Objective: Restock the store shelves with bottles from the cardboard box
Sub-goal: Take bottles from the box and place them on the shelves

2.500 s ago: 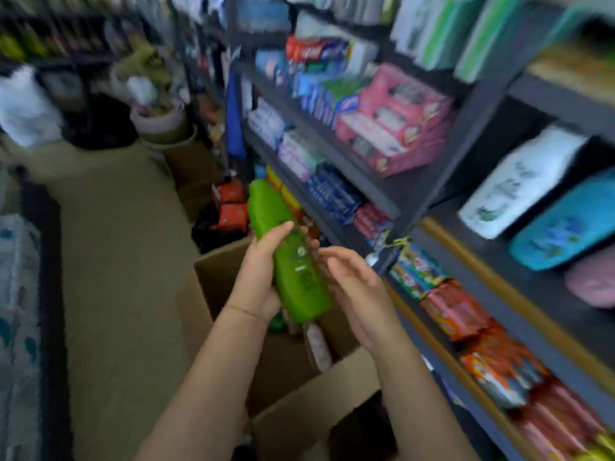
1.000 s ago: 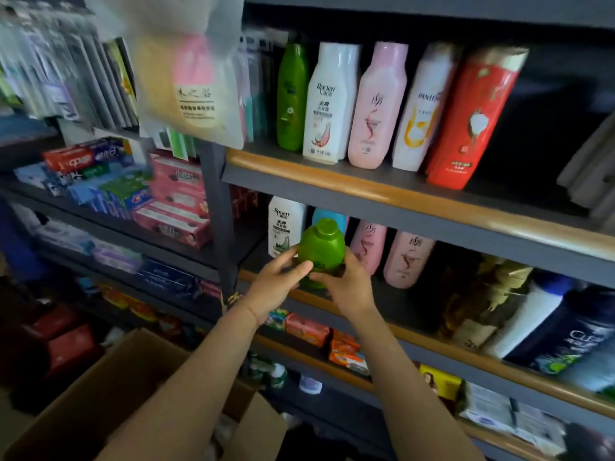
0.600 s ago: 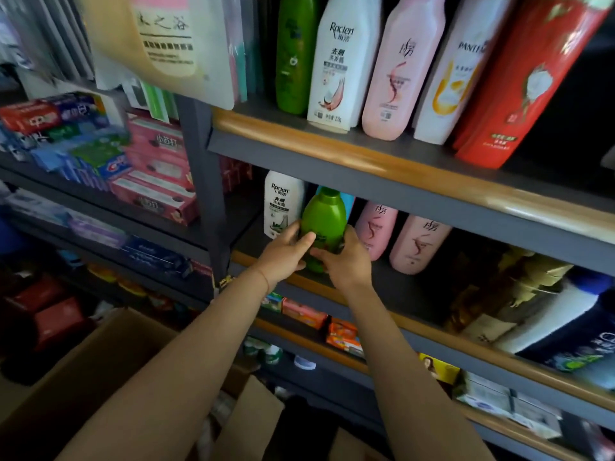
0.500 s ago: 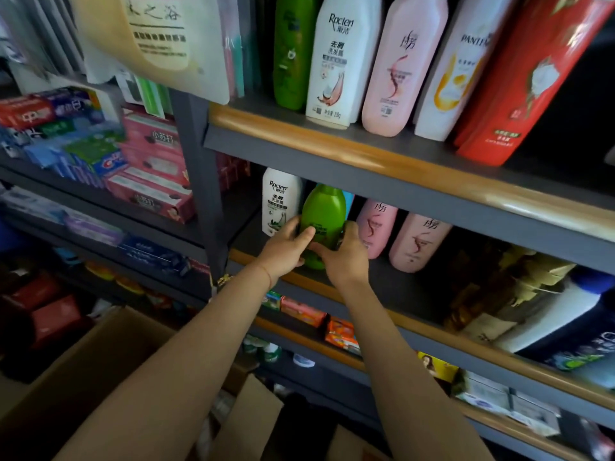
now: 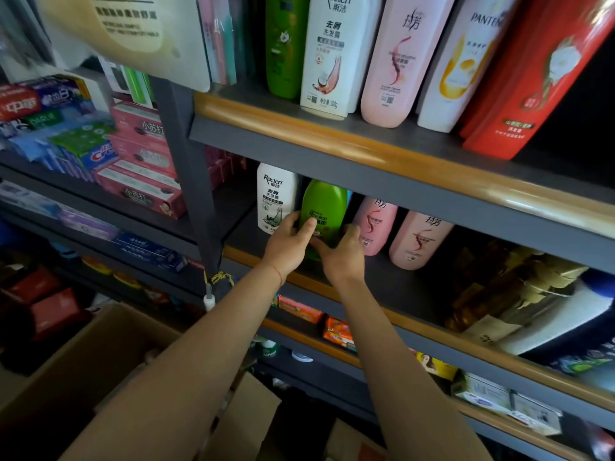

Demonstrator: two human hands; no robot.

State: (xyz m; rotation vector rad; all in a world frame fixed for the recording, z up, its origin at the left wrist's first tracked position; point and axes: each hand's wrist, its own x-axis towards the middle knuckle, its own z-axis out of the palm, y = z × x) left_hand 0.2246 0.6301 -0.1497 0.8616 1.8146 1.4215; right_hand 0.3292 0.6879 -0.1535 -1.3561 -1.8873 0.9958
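Observation:
A green shampoo bottle point(image 5: 324, 211) stands upright on the middle shelf point(image 5: 382, 284), between a white bottle point(image 5: 275, 197) and a pink bottle point(image 5: 374, 224). My left hand point(image 5: 288, 242) grips its lower left side, thumb across the label. My right hand point(image 5: 342, 256) holds its lower right side from the front. The open cardboard box point(image 5: 76, 371) sits on the floor at the lower left, its contents mostly hidden by my arms.
The upper shelf point(image 5: 332, 134) carries green, white, pink and red bottles. A second pink bottle point(image 5: 417, 241) and dark bottles stand further right. Toothpaste boxes point(image 5: 139, 168) fill the left rack. A grey upright post point(image 5: 196, 181) divides the racks.
The green bottle went from the box up to the middle shelf and now stands deeper between the white and pink bottles. Both hands followed it in, and the view moved closer.

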